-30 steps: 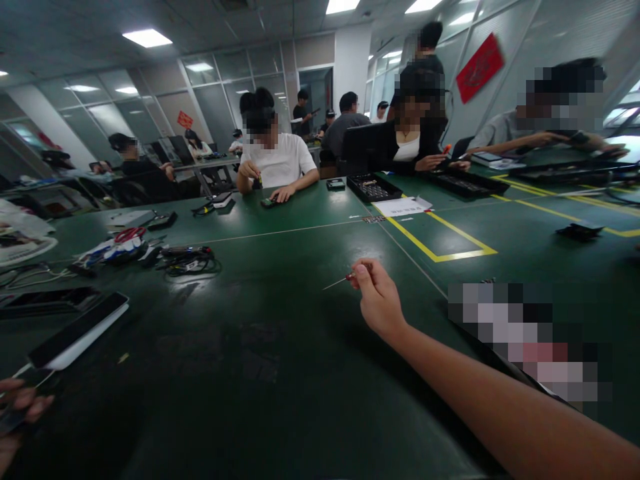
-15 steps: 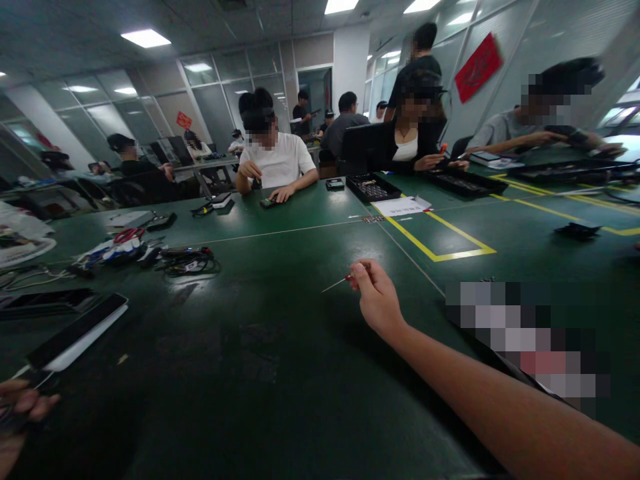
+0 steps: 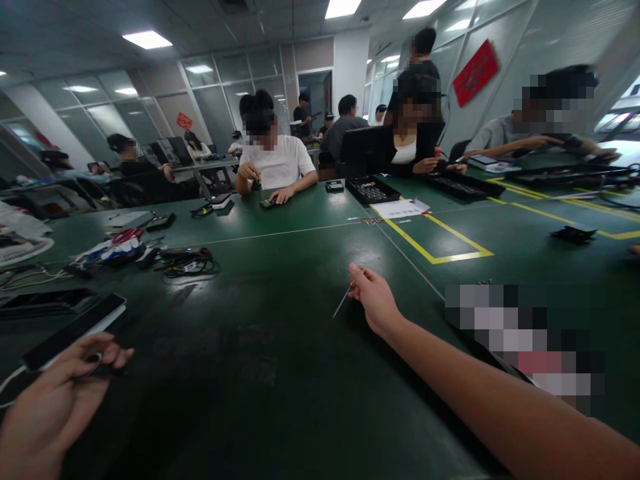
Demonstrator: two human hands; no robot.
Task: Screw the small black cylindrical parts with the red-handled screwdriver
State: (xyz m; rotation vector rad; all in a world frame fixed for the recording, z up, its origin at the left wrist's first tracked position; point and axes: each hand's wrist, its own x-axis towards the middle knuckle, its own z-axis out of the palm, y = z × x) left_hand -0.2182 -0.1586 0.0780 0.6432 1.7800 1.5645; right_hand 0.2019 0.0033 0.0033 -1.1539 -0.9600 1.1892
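Observation:
My right hand [image 3: 375, 298] is closed around a thin screwdriver [image 3: 341, 302], its slim metal shaft slanting down and left above the green table [image 3: 260, 287]. Only a bit of reddish handle shows between the fingers. At the lower left, my left hand [image 3: 65, 387] is curled round a small dark object [image 3: 103, 368] with a pale curved edge; its kind cannot be made out. Just beyond that hand lies a black and white flat box-like item [image 3: 80, 327], partly covered by my fingers.
Coiled black cables [image 3: 190, 263] and a heap of gloves and leads [image 3: 120, 250] lie at the left. Across the table a person in a white shirt [image 3: 277, 163] handles a small device. Black trays [image 3: 373, 189], a paper sheet [image 3: 403, 208] and yellow tape [image 3: 463, 258] are farther right.
My left hand has come up and right into view with the small dark object. In my right hand the screwdriver has swung to point more steeply downward.

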